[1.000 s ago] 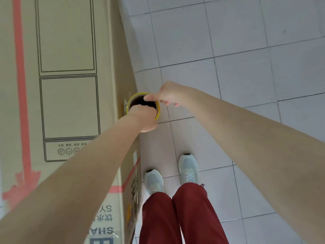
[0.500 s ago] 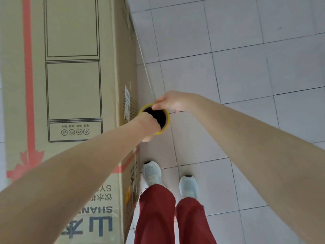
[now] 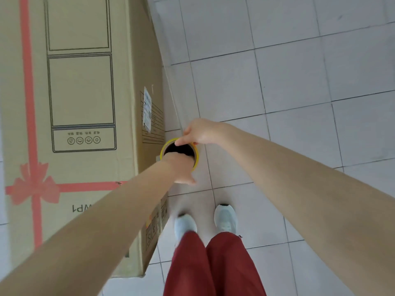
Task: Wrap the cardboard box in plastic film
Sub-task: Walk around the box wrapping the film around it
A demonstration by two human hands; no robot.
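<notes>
A tall cardboard box [image 3: 81,92] with a pink printed ribbon and black line drawings stands on the floor at the left. Beside its right face I hold a film roll [image 3: 196,155] upright; I look down into its yellow-rimmed dark core. My left hand [image 3: 181,167] grips the near rim, with fingers inside the core. My right hand [image 3: 201,132] pinches the far rim from above. A thin sheet of clear film [image 3: 171,86] stretches from the roll back along the box's right side.
White floor tiles [image 3: 299,82] with dark grout cover everything right of the box. My white shoes [image 3: 226,217] and red trousers [image 3: 213,265] are below the hands, close to the box's near right corner [image 3: 141,274].
The roll and both hands have moved toward me along the box's right side, away from the box face. My feet have stepped back; the box's near end has come into view.
</notes>
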